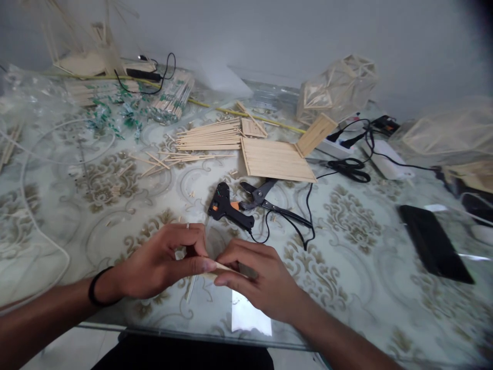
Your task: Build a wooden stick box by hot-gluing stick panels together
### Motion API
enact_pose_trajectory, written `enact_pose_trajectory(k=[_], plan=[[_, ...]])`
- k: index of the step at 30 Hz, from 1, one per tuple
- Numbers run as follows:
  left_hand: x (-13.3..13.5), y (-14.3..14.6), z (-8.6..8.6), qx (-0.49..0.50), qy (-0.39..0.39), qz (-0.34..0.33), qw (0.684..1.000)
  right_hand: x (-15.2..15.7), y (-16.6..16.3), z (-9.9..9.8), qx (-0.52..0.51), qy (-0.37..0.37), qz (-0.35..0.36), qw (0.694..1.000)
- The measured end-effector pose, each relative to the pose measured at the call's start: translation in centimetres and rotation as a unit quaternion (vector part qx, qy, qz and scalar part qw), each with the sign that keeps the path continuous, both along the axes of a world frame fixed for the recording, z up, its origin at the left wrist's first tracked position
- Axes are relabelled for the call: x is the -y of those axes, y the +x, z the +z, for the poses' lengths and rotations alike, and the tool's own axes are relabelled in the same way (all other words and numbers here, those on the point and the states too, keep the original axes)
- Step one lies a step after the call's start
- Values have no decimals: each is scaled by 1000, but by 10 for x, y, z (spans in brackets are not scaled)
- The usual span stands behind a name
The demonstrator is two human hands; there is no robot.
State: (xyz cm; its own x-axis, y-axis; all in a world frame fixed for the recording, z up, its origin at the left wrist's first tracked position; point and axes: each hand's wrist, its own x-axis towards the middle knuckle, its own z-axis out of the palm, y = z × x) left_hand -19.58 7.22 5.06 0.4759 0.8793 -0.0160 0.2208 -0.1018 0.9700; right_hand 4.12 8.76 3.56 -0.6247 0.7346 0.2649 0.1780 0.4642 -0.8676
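Note:
Both my hands meet over the near edge of the glass table (346, 288). My left hand (165, 259) is closed, its fingers pinching thin wooden sticks (225, 268) from the left. My right hand (254, 277) is closed on the same sticks from the right, fingers curled over them. One stick (190, 289) hangs down below my left hand. A black band circles my left wrist. Just beyond my hands lies a black glue gun (229, 209) with its cord, and black pliers (265, 198) lie beside it.
A panel of glued sticks (275, 160) and loose stick bundles (210, 136) lie mid-table. Black scissors (350, 169), a power strip (339, 146) and a dark phone (433, 241) sit to the right. Stick-frame models (337, 90) stand at the back.

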Motion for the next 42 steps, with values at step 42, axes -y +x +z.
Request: enact_pose_trajectory(k=[42], plan=[[2, 1, 2, -8, 66, -27, 997, 0, 1, -2, -38, 22, 9, 999]])
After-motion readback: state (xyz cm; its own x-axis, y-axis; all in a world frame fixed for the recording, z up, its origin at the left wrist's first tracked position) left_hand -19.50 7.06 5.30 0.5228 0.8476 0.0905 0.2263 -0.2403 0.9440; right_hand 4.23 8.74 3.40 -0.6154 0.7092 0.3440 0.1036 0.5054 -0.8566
